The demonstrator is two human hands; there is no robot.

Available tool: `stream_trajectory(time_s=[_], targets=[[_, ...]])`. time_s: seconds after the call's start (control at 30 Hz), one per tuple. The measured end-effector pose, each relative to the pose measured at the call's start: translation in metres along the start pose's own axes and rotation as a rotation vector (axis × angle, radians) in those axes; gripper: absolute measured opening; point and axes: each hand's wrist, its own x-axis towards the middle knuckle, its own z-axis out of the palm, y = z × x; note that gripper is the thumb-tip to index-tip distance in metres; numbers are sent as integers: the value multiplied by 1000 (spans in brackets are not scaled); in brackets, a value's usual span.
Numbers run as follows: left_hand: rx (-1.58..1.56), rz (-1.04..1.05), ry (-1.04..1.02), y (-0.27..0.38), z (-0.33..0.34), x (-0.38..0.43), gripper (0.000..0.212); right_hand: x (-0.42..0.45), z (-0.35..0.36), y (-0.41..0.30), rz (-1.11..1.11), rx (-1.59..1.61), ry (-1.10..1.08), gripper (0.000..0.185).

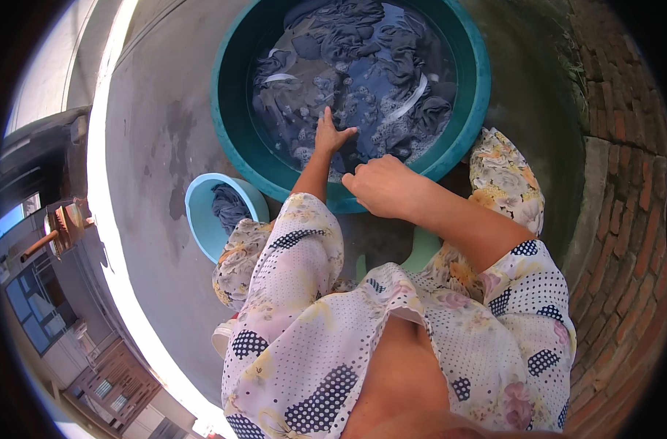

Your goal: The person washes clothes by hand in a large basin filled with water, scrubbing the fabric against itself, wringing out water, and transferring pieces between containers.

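Observation:
A large round teal plastic tub holds water with suds and dark grey-blue wet garments, some with white bands. My left hand reaches over the tub's near left part, its thumb and a finger spread, just above or at the water; nothing shows in it. My right hand is over the tub's near rim with its fingers curled in, and whether it holds anything is hidden. Left of the tub, a light blue plastic bucket leans tilted beside my knee, with a dark garment inside.
Grey concrete floor lies to the left, with a bright sunlit strip along it. A brick surface runs along the right side. Pale green plastic shows between my knees. A whitish round object stands by my left leg.

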Motion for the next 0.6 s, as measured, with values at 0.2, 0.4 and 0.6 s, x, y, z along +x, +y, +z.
stream_trajectory(time_s=[0.2, 0.4, 0.6], targets=[[-99, 85, -290, 71, 82, -37, 72, -14, 3, 9, 79, -55, -60, 14], [-399, 263, -430, 74, 27, -77, 32, -20, -11, 18, 85, 49, -10, 19], [-732, -73, -387, 70, -84, -99, 18, -21, -43, 46, 277, 73, 186, 25]])
